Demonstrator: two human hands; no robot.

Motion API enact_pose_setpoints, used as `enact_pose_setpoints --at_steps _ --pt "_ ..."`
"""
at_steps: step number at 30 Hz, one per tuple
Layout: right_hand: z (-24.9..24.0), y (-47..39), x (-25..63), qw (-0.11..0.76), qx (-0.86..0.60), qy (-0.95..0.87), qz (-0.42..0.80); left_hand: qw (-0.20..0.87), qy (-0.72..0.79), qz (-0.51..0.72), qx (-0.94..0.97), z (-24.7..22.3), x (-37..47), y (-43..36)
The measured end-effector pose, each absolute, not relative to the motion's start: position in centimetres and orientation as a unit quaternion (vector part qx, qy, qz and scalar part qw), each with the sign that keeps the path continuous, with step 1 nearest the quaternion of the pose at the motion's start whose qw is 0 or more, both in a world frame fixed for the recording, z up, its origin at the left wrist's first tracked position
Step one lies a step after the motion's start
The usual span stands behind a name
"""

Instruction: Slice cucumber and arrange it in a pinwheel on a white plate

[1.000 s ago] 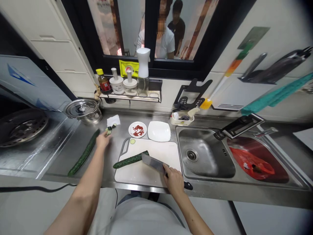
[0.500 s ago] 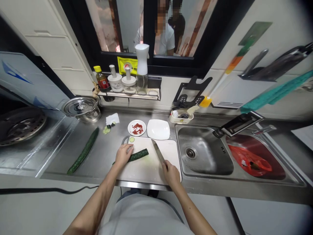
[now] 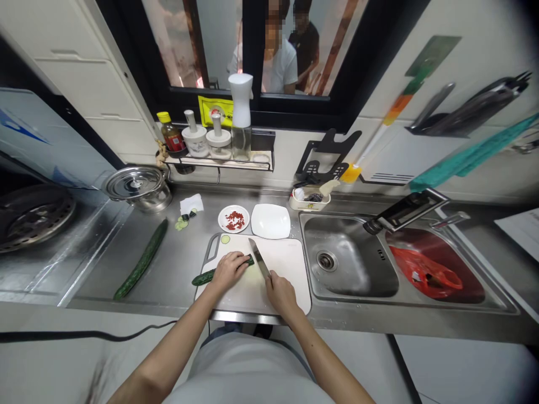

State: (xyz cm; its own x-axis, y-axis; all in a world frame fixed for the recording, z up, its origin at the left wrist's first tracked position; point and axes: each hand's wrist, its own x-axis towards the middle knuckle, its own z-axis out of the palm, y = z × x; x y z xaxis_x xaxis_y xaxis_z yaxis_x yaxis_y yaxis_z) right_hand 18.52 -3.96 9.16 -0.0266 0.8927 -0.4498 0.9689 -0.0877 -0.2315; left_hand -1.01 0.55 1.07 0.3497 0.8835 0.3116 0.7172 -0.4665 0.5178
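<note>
L hand [image 3: 229,271]: on top of cuke [image 3: 204,278], fingers bent over it nr R end; grip closed down, cuke held to board [image 3: 290,269].
R hand [image 3: 281,292]: closed round handle of knife [image 3: 260,259].
Knife: blade just beside cuke's R end, tip pointing away from person; contact w/ cuke can't be told.
Cuke: on board, aslant, partly under L hand; L end at board's L edge.
Slice [image 3: 225,239]: one pale round, on board, far L corner.
2nd cuke [image 3: 142,261]: on counter [image 3: 177,264], L of board, apart from it.
Offcuts [image 3: 183,220]: on counter nr paper [image 3: 192,203].
Dish [image 3: 223,216]: red bits [image 3: 234,220] in it, just beyond board, next to wh. plate [image 3: 270,220].
Sink [image 3: 353,264]: R of board; red bag [image 3: 425,275] in R basin.
</note>
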Motion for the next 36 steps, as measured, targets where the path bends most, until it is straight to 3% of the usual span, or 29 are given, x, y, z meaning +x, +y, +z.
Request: enact_pose_setpoints --at_steps 36 --pt "9.7 -3.9 17.2 0.1 0.664 0.695 -0.257 0.138 0.466 0.288 0.825 -0.3 -0.7 0.8"
